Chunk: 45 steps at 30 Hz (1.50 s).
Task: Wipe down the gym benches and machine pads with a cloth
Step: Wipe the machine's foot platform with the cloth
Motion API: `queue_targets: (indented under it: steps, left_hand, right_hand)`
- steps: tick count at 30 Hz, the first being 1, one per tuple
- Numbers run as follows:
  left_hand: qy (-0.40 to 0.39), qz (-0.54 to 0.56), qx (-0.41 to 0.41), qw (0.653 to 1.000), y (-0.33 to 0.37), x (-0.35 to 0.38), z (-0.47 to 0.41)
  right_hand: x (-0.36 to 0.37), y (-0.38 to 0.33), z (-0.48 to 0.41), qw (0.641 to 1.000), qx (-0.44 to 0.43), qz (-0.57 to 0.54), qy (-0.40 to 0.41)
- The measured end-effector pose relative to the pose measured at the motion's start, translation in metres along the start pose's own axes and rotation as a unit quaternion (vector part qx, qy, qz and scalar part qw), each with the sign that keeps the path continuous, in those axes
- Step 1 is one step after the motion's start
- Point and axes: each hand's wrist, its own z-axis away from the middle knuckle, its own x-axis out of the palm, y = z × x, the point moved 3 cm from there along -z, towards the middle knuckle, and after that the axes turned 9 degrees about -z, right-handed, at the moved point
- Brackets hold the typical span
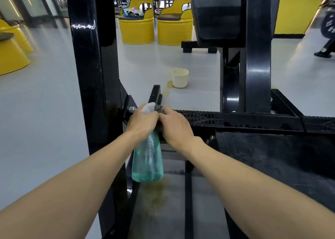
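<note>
Pale gym floor [45, 112] backs a black machine frame [87, 57] where the left hand [143, 120] grips a teal spray bottle [147, 162] and the right hand [175, 124], touching it, clutches a dark cloth [159, 109].

**Teal, black and yellow**

The spray bottle [147, 159] is translucent teal with a white nozzle [149, 106]. The cloth [159, 110] is dark grey. The machine frame [88, 57] is glossy black, and its footplate [199, 117] at 3 o'clock shows a black grid pattern. At 12 o'clock are bright yellow barrel seats [136, 30] and a cream cup [180, 78]. The floor [45, 112] is pale grey, with a yellowish-brown stain [157, 193] at 6 o'clock.
</note>
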Motion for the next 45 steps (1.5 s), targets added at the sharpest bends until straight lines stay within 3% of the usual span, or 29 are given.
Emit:
queue_targets:
  steps: [2,8,12,16,20,24,33,37,41,45]
  left_hand:
    - [-0.007,-0.027,-0.007,1.000,0.001,-0.001,0.003]
    - [-0.059,-0.102,0.026,0.993,0.029,-0.005,0.024]
    - [-0.102,-0.241,0.151,0.953,0.087,0.013,0.047]
    - [-0.169,-0.238,0.230,0.928,0.152,0.050,0.071]
    - [-0.261,-0.242,0.294,0.887,0.216,0.109,0.102]
    - [-0.280,-0.296,0.315,0.857,0.256,0.159,0.120]
    - [-0.296,-0.380,0.319,0.817,0.286,0.234,0.117]
    - [-0.263,-0.433,0.326,0.798,0.296,0.250,0.118]
    - [-0.251,-0.425,0.328,0.806,0.315,0.270,0.123]
    - [-0.258,-0.382,0.341,0.819,0.338,0.302,0.135]
  right_hand:
    - [-0.016,0.024,0.014,1.000,-0.011,0.018,-0.014]
    - [-0.071,0.110,0.073,0.988,0.148,0.019,0.025]
    - [-0.104,0.109,0.084,0.982,0.182,-0.022,0.049]
    - [-0.147,0.135,0.120,0.973,0.220,-0.014,0.075]
    - [-0.211,0.194,0.171,0.933,0.329,0.011,0.147]
    - [-0.265,0.248,0.216,0.890,0.402,0.001,0.216]
    - [-0.300,0.317,0.248,0.892,0.390,-0.018,0.229]
    - [-0.306,0.335,0.259,0.895,0.384,-0.027,0.226]
    - [-0.311,0.355,0.266,0.883,0.396,-0.048,0.248]
    - [-0.301,0.374,0.270,0.894,0.371,-0.079,0.238]
